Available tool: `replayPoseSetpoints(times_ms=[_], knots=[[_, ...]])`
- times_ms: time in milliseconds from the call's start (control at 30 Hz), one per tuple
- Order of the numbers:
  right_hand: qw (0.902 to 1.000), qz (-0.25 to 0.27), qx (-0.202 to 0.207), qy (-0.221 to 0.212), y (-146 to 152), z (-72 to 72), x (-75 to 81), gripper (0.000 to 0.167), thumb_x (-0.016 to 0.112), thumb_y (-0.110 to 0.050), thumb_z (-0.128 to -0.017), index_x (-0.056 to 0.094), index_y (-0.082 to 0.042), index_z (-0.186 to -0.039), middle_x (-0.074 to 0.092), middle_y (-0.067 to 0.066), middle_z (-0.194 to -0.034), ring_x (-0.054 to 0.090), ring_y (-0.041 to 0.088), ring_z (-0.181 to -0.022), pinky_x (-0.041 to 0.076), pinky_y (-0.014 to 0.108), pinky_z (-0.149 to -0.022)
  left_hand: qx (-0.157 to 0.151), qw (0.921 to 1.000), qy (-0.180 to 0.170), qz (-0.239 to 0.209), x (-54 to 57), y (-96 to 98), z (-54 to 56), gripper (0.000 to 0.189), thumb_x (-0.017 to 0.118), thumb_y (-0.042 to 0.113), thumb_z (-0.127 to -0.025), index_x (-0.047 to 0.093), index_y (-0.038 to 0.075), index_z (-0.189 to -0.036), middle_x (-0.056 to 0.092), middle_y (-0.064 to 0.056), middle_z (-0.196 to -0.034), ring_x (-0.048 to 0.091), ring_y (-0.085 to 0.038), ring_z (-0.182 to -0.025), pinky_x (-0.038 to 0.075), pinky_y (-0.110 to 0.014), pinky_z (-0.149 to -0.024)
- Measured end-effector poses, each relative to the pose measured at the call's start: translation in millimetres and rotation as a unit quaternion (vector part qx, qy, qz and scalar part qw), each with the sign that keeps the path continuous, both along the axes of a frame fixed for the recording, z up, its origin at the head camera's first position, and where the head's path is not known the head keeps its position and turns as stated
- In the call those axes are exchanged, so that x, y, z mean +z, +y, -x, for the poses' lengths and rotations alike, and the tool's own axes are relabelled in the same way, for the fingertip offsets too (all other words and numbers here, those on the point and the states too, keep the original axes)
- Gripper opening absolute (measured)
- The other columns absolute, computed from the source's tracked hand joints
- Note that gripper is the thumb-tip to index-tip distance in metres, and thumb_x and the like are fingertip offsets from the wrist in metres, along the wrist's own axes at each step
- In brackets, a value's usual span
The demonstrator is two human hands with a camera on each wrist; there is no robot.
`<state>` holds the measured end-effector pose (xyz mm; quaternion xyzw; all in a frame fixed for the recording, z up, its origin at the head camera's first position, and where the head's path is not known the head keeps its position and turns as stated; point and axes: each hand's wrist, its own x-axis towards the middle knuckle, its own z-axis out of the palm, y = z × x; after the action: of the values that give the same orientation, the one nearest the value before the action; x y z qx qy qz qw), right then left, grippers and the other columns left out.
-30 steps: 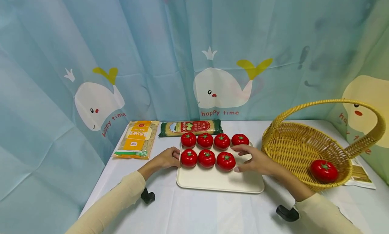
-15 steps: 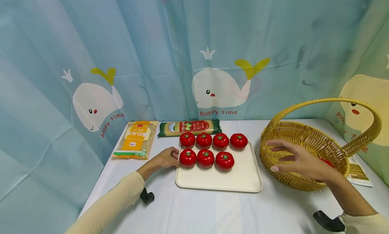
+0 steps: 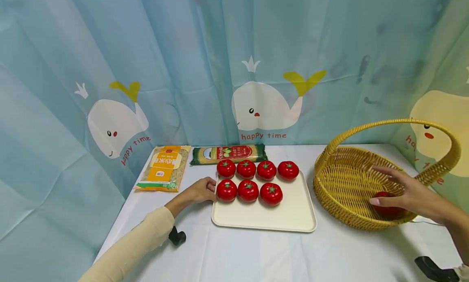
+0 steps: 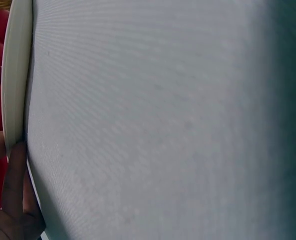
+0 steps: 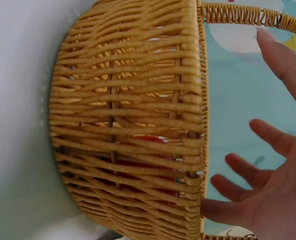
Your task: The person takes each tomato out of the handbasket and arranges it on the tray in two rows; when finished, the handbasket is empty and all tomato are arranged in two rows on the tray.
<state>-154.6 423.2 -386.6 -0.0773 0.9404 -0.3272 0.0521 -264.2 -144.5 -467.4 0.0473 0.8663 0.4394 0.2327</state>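
My left hand (image 3: 201,190) pinches the left rim of a cream tray (image 3: 256,220); in the left wrist view the thumb lies over the rim (image 4: 15,85) with a finger below. On the tray red tomatoes stand in two rows, a far row with a right-end tomato (image 3: 288,170) and a near row of three ending in another tomato (image 3: 271,193). My right hand (image 3: 415,194), fingers spread, is over the right side of a yellow wicker basket (image 3: 348,188). A tomato (image 3: 389,211) inside is partly hidden by that hand; it shows through the weave in the right wrist view.
A yellow grain packet (image 3: 163,168) lies left of the tray, and a long green-and-red package (image 3: 229,154) lies behind it. The basket's tall handle (image 3: 384,122) arches over its opening. A printed curtain (image 3: 205,70) hangs behind the table.
My right hand has moved right, from beside the tray's tomatoes to over the basket, with nothing in it. The left hand has stayed at the tray's rim.
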Motion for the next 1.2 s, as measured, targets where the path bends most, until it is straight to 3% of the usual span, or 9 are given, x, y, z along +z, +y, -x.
replayPoseSetpoints(times_ms=[100, 167, 233, 433, 600, 900, 1067, 1133, 1200], knots=[[0.9999, -0.005, 0.001, -0.010, -2, -0.4, 1.4, 0.094, 0.076, -0.023, -0.089, 0.016, -0.001, -0.158, 0.020, 0.038, -0.155, 0.025, 0.054, -0.130, 0.044, 0.037, -0.098, -0.001, 1.0000, 0.001, 0.001, -0.3, 0.2, 0.4, 0.054, 0.078, 0.004, -0.073, 0.055, 0.001, -0.122, 0.060, -0.009, -0.102, 0.057, -0.019, -0.090, 0.054, -0.025, -0.076], [0.9998, -0.007, 0.003, -0.019, -3, -0.1, 2.7, 0.094, 0.075, -0.022, -0.089, 0.015, 0.002, -0.157, 0.018, 0.042, -0.153, 0.023, 0.057, -0.131, 0.041, 0.057, -0.101, -0.002, 1.0000, 0.003, 0.001, -0.7, 0.1, 0.5, 0.054, 0.077, 0.003, -0.073, 0.055, 0.001, -0.122, 0.060, -0.009, -0.102, 0.057, -0.018, -0.090, 0.054, -0.025, -0.076], [0.9993, -0.006, 0.003, -0.036, -4, 0.9, 3.2, 0.093, 0.074, -0.022, -0.091, 0.013, 0.006, -0.155, 0.015, 0.045, -0.151, 0.020, 0.062, -0.131, 0.030, 0.078, -0.093, -0.003, 1.0000, 0.004, 0.000, -1.3, -0.3, 0.6, 0.054, 0.077, 0.002, -0.073, 0.055, 0.000, -0.122, 0.060, -0.009, -0.102, 0.056, -0.018, -0.090, 0.054, -0.025, -0.075], [0.9967, -0.001, 0.004, -0.081, -1, 7.6, 1.2, 0.092, 0.070, -0.028, -0.093, 0.012, 0.010, -0.153, 0.010, 0.048, -0.149, 0.014, 0.065, -0.132, 0.028, 0.080, -0.093, -0.001, 1.0000, 0.006, -0.002, -1.7, -0.5, 1.1, 0.054, 0.077, 0.002, -0.072, 0.055, 0.000, -0.122, 0.060, -0.009, -0.101, 0.056, -0.018, -0.089, 0.054, -0.025, -0.075], [0.9949, -0.019, 0.019, -0.097, -5, 13.7, -5.0, 0.091, 0.068, -0.033, -0.094, 0.013, 0.009, -0.153, 0.015, 0.046, -0.147, 0.026, 0.060, -0.126, 0.042, 0.069, -0.092, -0.002, 1.0000, 0.005, 0.003, -2.3, -0.1, 1.0, 0.055, 0.077, 0.003, -0.073, 0.054, 0.000, -0.123, 0.060, -0.009, -0.102, 0.058, -0.018, -0.090, 0.054, -0.025, -0.076], [0.9975, 0.068, 0.008, -0.017, -14, 22.9, -13.0, 0.086, 0.064, -0.024, -0.096, 0.010, -0.001, -0.159, 0.008, 0.036, -0.160, 0.021, 0.068, -0.133, 0.030, 0.084, -0.089, 0.000, 1.0000, 0.005, 0.007, -2.3, -0.1, 1.2, 0.054, 0.078, 0.004, -0.074, 0.054, 0.002, -0.123, 0.060, -0.009, -0.102, 0.057, -0.018, -0.090, 0.054, -0.025, -0.076], [0.9988, 0.048, 0.007, 0.005, -14, 27.5, -11.2, 0.080, 0.067, -0.023, -0.096, 0.020, -0.001, -0.157, 0.022, 0.036, -0.155, 0.031, 0.062, -0.131, 0.037, 0.080, -0.090, -0.004, 1.0000, 0.006, 0.006, -1.6, -0.2, 0.7, 0.055, 0.077, 0.004, -0.075, 0.054, 0.000, -0.125, 0.060, -0.009, -0.104, 0.059, -0.018, -0.090, 0.055, -0.025, -0.077], [0.9993, 0.037, 0.006, 0.011, -14, 30.1, -9.4, 0.076, 0.068, -0.023, -0.095, 0.026, 0.000, -0.154, 0.030, 0.033, -0.152, 0.039, 0.052, -0.129, 0.050, 0.063, -0.094, -0.003, 1.0000, 0.004, 0.006, -1.5, 0.0, 0.5, 0.056, 0.077, 0.004, -0.075, 0.054, 0.000, -0.125, 0.060, -0.009, -0.104, 0.058, -0.018, -0.090, 0.055, -0.025, -0.077], [0.9994, 0.030, 0.007, 0.014, -14, 33.3, -6.6, 0.072, 0.068, -0.023, -0.095, 0.030, 0.001, -0.151, 0.035, 0.028, -0.149, 0.049, 0.028, -0.126, 0.056, 0.040, -0.090, -0.004, 1.0000, 0.003, 0.006, -1.8, 0.1, 0.4, 0.056, 0.077, 0.004, -0.075, 0.054, 0.000, -0.125, 0.060, -0.009, -0.103, 0.058, -0.018, -0.090, 0.055, -0.025, -0.076]])
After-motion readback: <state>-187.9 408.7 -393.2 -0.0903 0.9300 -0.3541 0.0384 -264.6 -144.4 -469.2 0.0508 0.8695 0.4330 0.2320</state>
